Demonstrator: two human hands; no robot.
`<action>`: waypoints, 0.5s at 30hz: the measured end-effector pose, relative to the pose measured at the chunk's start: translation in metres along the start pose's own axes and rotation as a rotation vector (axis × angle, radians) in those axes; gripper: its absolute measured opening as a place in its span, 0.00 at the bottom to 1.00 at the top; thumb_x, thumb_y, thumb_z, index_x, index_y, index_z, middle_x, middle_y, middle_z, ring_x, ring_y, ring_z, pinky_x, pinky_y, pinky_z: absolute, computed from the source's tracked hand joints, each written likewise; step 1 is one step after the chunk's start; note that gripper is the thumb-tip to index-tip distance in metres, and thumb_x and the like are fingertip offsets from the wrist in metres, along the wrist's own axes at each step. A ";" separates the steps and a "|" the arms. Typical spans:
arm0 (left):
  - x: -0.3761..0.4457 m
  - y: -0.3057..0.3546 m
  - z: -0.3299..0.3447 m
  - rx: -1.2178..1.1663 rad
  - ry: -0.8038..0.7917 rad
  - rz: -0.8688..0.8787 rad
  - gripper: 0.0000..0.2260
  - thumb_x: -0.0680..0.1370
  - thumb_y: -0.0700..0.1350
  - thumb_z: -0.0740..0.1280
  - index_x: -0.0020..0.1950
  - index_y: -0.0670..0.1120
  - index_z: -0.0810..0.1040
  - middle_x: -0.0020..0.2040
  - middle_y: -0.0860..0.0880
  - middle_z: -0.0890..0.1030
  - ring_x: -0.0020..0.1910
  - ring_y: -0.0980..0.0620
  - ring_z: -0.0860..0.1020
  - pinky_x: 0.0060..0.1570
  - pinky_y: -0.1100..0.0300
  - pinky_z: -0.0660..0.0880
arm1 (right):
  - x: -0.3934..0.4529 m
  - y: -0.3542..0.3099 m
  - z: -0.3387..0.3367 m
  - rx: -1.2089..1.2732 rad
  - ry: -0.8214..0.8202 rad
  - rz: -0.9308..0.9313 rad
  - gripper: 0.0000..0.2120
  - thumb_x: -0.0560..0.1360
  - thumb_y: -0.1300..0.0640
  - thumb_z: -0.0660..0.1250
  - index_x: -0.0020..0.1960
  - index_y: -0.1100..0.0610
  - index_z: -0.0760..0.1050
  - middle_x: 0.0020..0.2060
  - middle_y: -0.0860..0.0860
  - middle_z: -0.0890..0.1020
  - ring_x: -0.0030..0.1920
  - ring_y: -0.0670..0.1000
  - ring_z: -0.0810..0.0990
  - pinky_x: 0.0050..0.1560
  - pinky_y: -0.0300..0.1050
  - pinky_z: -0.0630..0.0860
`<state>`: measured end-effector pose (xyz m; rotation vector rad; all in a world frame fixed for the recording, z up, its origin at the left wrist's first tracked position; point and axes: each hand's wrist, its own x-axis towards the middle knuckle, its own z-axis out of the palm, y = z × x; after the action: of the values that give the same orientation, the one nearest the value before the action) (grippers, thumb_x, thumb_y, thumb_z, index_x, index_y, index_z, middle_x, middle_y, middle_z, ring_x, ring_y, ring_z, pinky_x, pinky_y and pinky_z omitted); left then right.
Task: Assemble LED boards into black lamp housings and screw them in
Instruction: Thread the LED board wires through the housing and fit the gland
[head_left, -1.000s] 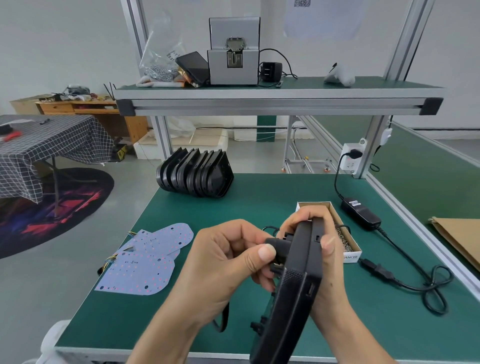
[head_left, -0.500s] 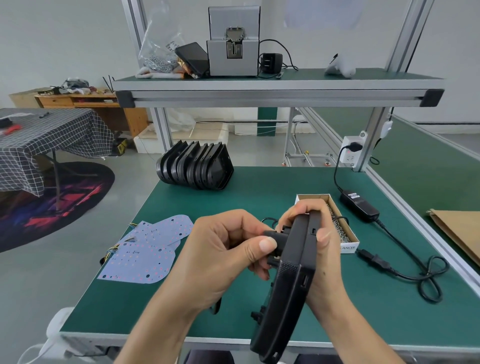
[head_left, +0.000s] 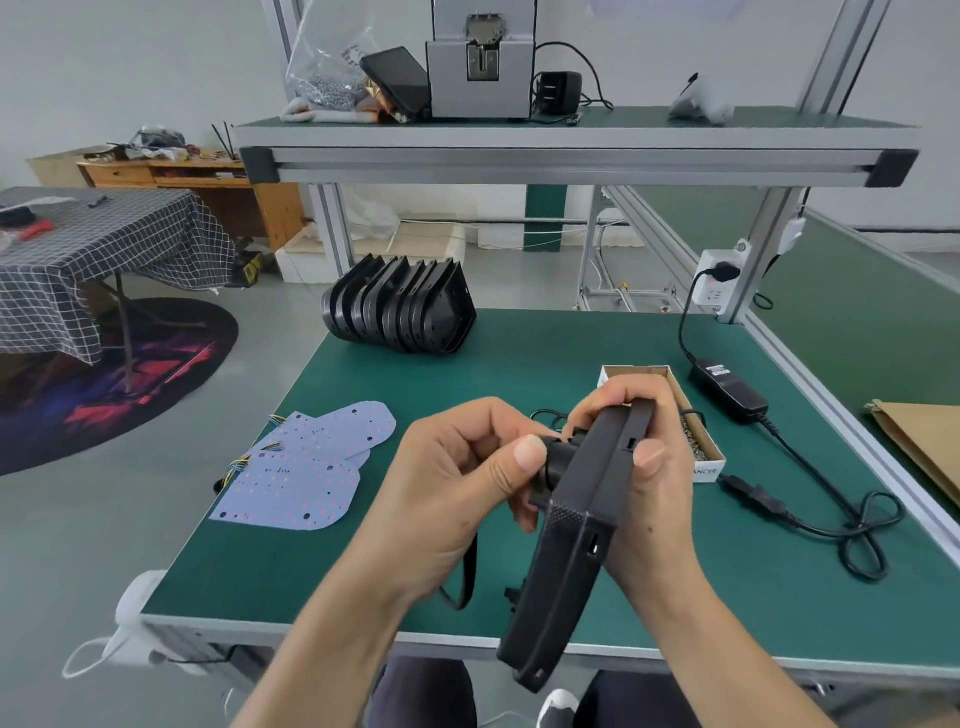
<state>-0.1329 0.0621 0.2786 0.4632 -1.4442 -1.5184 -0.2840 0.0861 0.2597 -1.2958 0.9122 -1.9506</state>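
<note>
I hold a black lamp housing (head_left: 571, 540) on edge above the front of the green table (head_left: 519, 374). My right hand (head_left: 644, 467) grips its far side, fingers curled over the top edge and thumb on the rim. My left hand (head_left: 457, 493) pinches a black knob-like part (head_left: 553, 462) on the housing's back. A pile of pale LED boards (head_left: 306, 467) with coloured wires lies at the left. A row of black housings (head_left: 400, 306) stands at the table's back edge. The housing's inside is hidden.
A small cardboard box of screws (head_left: 696, 436) sits just behind my right hand. A black power adapter (head_left: 730, 387) and its looped cable (head_left: 852, 525) run along the right. An overhead shelf (head_left: 571, 156) carries a grey machine. A brown carton (head_left: 924, 441) lies on the neighbouring bench.
The view has tilted down a little. Both hands keep the same hold on the housing, which stays on edge in front of me.
</note>
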 end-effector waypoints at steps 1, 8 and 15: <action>0.000 -0.001 0.002 -0.001 0.008 0.010 0.13 0.72 0.58 0.79 0.45 0.49 0.86 0.39 0.41 0.83 0.36 0.46 0.78 0.37 0.61 0.78 | 0.000 0.000 0.001 -0.008 0.006 -0.001 0.32 0.64 0.20 0.70 0.50 0.47 0.75 0.41 0.55 0.75 0.40 0.63 0.71 0.38 0.75 0.73; -0.007 0.001 0.008 0.169 0.097 0.122 0.04 0.73 0.48 0.73 0.45 0.53 0.88 0.39 0.48 0.85 0.37 0.56 0.80 0.39 0.67 0.78 | -0.006 -0.002 0.003 -0.021 0.041 0.044 0.35 0.65 0.20 0.68 0.49 0.51 0.74 0.40 0.50 0.77 0.39 0.54 0.74 0.41 0.62 0.73; -0.003 0.001 0.002 0.309 0.024 0.098 0.10 0.82 0.41 0.67 0.53 0.52 0.86 0.42 0.54 0.86 0.37 0.59 0.80 0.40 0.67 0.76 | -0.002 0.000 0.001 -0.001 0.090 0.211 0.29 0.63 0.19 0.70 0.45 0.44 0.78 0.40 0.52 0.75 0.41 0.56 0.71 0.44 0.62 0.70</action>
<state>-0.1322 0.0660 0.2788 0.5839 -1.6666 -1.2128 -0.2823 0.0877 0.2589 -1.0723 1.0490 -1.8553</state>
